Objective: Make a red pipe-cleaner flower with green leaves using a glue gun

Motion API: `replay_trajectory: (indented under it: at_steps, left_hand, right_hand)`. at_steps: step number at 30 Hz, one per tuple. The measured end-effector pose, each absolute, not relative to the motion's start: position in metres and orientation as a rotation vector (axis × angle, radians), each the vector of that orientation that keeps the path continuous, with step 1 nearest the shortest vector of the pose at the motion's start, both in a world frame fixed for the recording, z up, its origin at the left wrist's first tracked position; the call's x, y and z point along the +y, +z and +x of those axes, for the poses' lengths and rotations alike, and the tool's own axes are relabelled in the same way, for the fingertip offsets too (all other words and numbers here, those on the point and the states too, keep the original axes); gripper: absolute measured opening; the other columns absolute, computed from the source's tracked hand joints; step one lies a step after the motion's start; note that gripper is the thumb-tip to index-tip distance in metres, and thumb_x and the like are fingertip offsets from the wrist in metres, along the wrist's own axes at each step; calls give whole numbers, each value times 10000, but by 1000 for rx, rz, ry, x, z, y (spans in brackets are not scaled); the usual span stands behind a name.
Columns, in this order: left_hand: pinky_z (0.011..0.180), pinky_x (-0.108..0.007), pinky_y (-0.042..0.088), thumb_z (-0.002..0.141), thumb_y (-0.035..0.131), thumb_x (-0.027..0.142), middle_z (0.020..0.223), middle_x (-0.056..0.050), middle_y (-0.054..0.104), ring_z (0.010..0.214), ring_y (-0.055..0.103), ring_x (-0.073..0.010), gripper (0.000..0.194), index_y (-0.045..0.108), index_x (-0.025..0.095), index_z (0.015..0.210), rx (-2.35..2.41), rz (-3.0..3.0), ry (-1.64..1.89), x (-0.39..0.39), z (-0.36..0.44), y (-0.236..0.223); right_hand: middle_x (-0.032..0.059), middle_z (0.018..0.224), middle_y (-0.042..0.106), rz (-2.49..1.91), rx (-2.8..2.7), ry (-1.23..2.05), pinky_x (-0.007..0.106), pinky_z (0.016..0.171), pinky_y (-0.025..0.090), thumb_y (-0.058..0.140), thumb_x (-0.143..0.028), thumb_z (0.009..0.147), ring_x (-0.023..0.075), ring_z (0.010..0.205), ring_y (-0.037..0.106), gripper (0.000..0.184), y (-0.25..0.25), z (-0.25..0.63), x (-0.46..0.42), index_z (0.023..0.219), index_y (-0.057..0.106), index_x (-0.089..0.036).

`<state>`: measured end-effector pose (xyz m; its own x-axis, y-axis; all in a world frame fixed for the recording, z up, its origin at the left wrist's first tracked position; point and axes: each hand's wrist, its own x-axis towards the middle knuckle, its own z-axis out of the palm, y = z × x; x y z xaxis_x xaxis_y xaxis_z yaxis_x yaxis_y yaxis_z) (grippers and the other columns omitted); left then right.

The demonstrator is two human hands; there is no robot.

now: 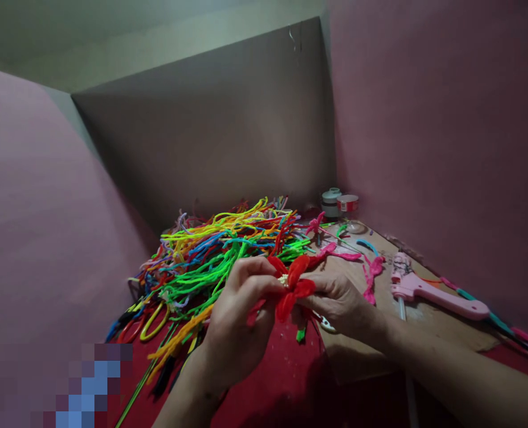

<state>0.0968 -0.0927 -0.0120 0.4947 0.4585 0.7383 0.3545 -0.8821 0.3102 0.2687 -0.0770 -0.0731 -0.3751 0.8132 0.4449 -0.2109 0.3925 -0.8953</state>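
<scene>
Between my two hands is a red pipe-cleaner flower with several fuzzy petals and a cream beaded centre. My left hand pinches the flower's left side near the centre, fingers curled. From the right, my right hand grips the petals' edge with its fingers closed; its fingertips are partly hidden behind the red petals. Just beyond the hands lies a big heap of pipe cleaners in yellow, orange, blue, green and red. A pink pipe-cleaner piece lies behind my right hand.
A pink glue gun rests on a brown board at the right. Scissors with yellow handles lie at the heap's left edge. Small jars and a red-and-white tape roll stand at the back. Panels enclose the red surface.
</scene>
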Motion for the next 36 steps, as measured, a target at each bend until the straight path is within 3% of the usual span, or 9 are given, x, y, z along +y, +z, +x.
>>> replay_trajectory:
  at_steps: [5, 8, 13, 18, 21, 26, 32, 36]
  left_hand:
    - [622, -218, 482, 807, 512, 77, 964, -48, 487, 835, 521, -132, 151, 531, 204, 888, 772, 2071, 1617, -93, 89, -14]
    - [703, -238, 482, 796, 556, 111, 901, -32, 536, 850, 538, -139, 117, 607, 203, 847, 888, 2120, 1627, -93, 87, 2]
    - [694, -269, 506, 733, 637, 164, 981, -47, 607, 869, 593, -178, 267, 657, 231, 990, 877, 2430, 956, -94, 95, 48]
    - [527, -212, 451, 746, 589, 164, 722, -15, 617, 607, 560, -108, 62, 650, 171, 753, 850, 2222, 356, -91, 107, 63]
    - [405, -173, 352, 740, 573, 191, 577, 18, 561, 464, 486, -71, 51, 584, 156, 704, 1009, 1909, 382, -90, 113, 52]
    - [348, -163, 277, 702, 597, 241, 476, 42, 514, 373, 432, -55, 143, 518, 160, 614, 1154, 1760, 552, -90, 118, 37]
    - [378, -164, 316, 696, 636, 276, 518, 31, 531, 407, 441, -53, 178, 528, 150, 632, 1142, 1698, 611, -89, 119, 36]
    - [460, -196, 408, 742, 618, 337, 643, 5, 577, 501, 512, -79, 197, 581, 153, 801, 1044, 1691, 760, -84, 113, 33]
  right_hand:
    - [26, 582, 587, -489, -1574, 1226, 221, 473, 420, 526, -395, 847, 94, 494, 532, 336, -73, 271, -78, 698, 638, -115]
    - [11, 575, 576, -486, -1669, 1145, 197, 467, 408, 511, -348, 864, 79, 493, 525, 330, -70, 273, -81, 639, 611, -129]
    - [18, 611, 573, -544, -1872, 1040, 208, 514, 443, 476, -314, 878, 93, 538, 546, 326, -64, 276, -89, 656, 624, -128]
    - [13, 627, 589, -534, -1961, 1037, 209, 531, 456, 472, -173, 855, 100, 557, 551, 224, -61, 275, -93, 731, 655, -138]
    - [12, 632, 584, -545, -1955, 974, 202, 531, 442, 470, -139, 844, 98, 569, 543, 231, -62, 275, -92, 702, 652, -137]
    - [4, 537, 543, -537, -1950, 937, 221, 547, 441, 525, -221, 832, 109, 558, 518, 275, -62, 274, -91, 594, 639, -143]
    - [27, 528, 571, -607, -1787, 1141, 223, 489, 423, 579, -311, 795, 103, 504, 515, 311, -55, 273, -95, 560, 649, -120]
    - [18, 475, 581, -575, -1568, 1378, 203, 418, 409, 615, -379, 763, 67, 396, 470, 333, -51, 272, -95, 561, 670, -120]
